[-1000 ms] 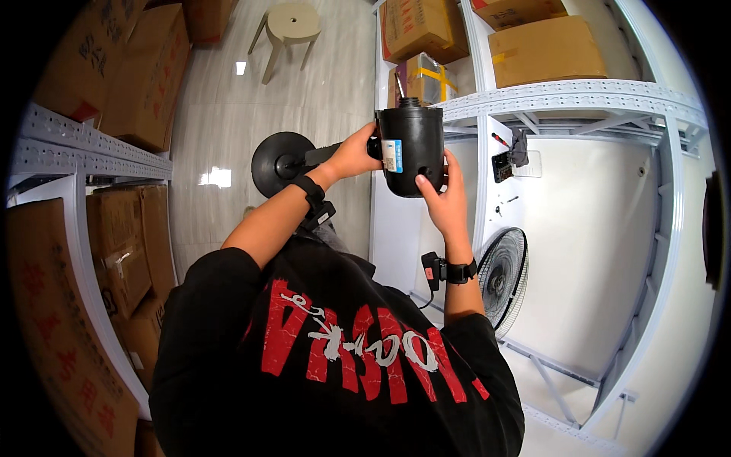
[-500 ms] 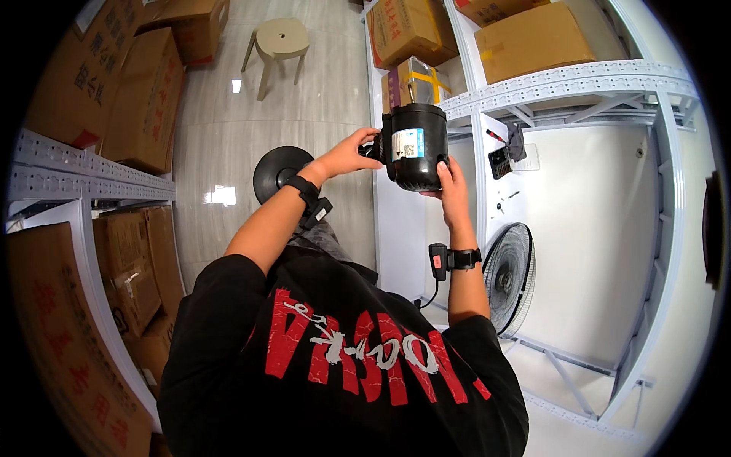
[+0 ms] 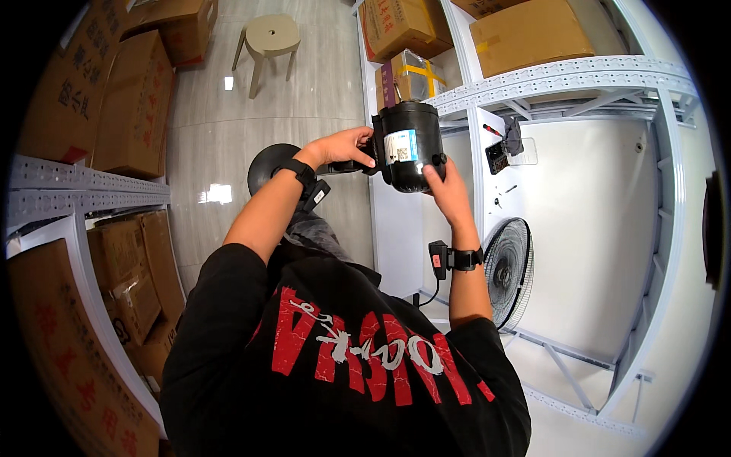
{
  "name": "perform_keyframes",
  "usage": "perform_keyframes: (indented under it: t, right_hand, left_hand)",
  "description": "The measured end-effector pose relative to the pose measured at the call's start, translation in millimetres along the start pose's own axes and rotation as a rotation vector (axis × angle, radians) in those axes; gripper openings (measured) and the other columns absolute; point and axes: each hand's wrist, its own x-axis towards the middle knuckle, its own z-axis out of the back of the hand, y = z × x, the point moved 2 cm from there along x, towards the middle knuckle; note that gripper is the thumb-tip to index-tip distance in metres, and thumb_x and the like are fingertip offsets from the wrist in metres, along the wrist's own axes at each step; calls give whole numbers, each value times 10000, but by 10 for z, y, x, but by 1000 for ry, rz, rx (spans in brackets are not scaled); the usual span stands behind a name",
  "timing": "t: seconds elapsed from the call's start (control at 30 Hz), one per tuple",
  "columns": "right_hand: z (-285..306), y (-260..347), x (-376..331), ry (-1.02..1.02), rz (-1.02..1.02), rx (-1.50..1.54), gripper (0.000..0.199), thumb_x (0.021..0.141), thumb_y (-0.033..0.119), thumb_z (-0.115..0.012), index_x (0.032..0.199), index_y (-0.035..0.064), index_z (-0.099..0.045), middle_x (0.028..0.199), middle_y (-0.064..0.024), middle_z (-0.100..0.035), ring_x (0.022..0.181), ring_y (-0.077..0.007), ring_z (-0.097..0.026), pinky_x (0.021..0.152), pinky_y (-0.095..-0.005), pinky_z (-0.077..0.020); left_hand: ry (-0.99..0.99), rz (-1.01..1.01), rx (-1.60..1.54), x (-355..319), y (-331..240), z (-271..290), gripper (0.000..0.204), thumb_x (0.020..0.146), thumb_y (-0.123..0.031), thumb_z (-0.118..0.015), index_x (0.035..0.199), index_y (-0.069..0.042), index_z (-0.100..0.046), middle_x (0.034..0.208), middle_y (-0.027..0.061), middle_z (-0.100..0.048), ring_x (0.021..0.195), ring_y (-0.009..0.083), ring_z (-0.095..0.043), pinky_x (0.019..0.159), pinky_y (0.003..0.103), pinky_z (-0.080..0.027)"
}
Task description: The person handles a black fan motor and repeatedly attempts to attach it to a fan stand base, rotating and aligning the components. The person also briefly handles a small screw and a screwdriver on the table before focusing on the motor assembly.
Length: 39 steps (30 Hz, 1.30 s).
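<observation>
I hold the black motor housing up in front of my chest, level with the front edge of the white metal shelf, clear of any surface; my left hand closes on the dark stem that juts from its left side, and my right hand cups the body from below, thumb pressed on its lower right curve; the two hands stand apart, one at each side of the piece, both firmly gripping it. I judge that I am at the stage of turning the part over to look at it, with its pale rectangular label facing me; the next move, as I see it, calls for a steady hold at the stem while the other hand rolls the rounded body, since the shell is smooth and glossy and may slip. The housing is a squat cylinder with a domed top, hard plastic or painted metal, I cannot tell which; below my left forearm sits a round black base on the glossy tiled floor; a wire-guarded fan head leans under the shelf; matt cardboard boxes rest above.
</observation>
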Motion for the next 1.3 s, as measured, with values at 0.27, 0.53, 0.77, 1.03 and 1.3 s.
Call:
perform_keyframes:
  t: [0.27,0.53,0.77,1.03,1.3]
  right_hand:
    - [-176,320,-76,-40,-26,-82,831,746,385,-790,1335,-64,-413,1158,-198,-626,1045,-264,-632,896,-353,-498]
    - [-277,118,-151,-109,179,-76,813,749,370,-785,1338,-45,-408,1155,-179,-622,1048,-260,-620,917,-352,-486]
    - [-240,-60,-27,-102,50,117,678,794,334,-761,1276,-46,-475,1085,-154,-625,925,-214,-638,798,-319,-530]
    - [-275,723,-38,-81,106,-337,809,708,513,-770,1248,-33,-517,1068,-192,-674,975,-291,-675,840,-356,-516]
    - [-416,732,-20,-171,51,-322,769,732,509,-756,1239,-27,-539,1057,-184,-680,975,-291,-672,860,-366,-508]
  left_hand:
    - [-269,-192,63,-201,-66,-184,723,667,23,-809,1303,32,-466,1248,105,-580,1199,202,-529,1051,334,-399]
    - [-292,-220,122,-187,-21,-191,730,648,47,-800,1315,7,-507,1252,67,-592,1174,178,-542,1047,334,-408]
    - [-295,-246,92,-172,31,-176,701,668,78,-763,1317,15,-505,1253,73,-592,1161,169,-548,1029,326,-420]
    - [-208,-150,-356,-203,119,-62,447,806,57,-535,1251,14,-537,1199,86,-606,1133,186,-569,1016,319,-431]
    - [-226,-135,-296,-163,123,64,445,813,12,-501,1256,38,-535,1212,99,-601,1120,185,-565,1008,319,-421]
